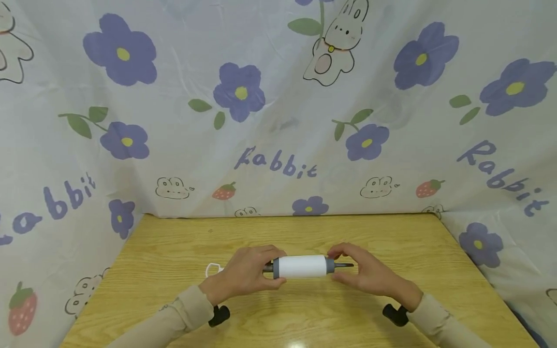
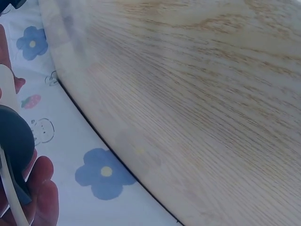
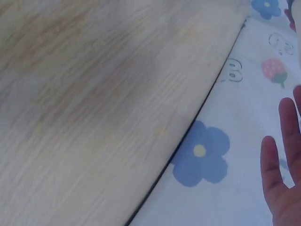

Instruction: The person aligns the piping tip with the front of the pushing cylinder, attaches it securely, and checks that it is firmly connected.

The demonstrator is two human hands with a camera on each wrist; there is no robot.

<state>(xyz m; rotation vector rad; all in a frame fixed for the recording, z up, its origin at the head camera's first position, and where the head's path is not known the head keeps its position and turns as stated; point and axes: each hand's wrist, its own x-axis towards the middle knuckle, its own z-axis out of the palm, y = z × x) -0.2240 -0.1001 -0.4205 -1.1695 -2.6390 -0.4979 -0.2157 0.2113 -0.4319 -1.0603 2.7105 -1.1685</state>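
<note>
A white cylindrical hand pump (image 1: 302,266), with grey ends and a thin dark nozzle (image 1: 344,265) on the right, is held level above the table. My left hand (image 1: 245,270) grips its left end, fingers over the top and thumb beneath. At the other end my right hand (image 1: 370,270) pinches around the grey collar with fingertips and thumb. A white loop (image 1: 213,269) shows beyond the left hand. The left wrist view shows the rounded grey end (image 2: 16,136) beside curled fingers. In the right wrist view, the outer fingers (image 3: 270,165) stretch away from the pump.
The wooden table (image 1: 209,237) meets a hanging cloth (image 1: 270,116) printed with flowers and rabbits at the back and both sides. Black wrist-worn devices sit below each wrist, the left one (image 1: 219,316) and the right one (image 1: 395,315).
</note>
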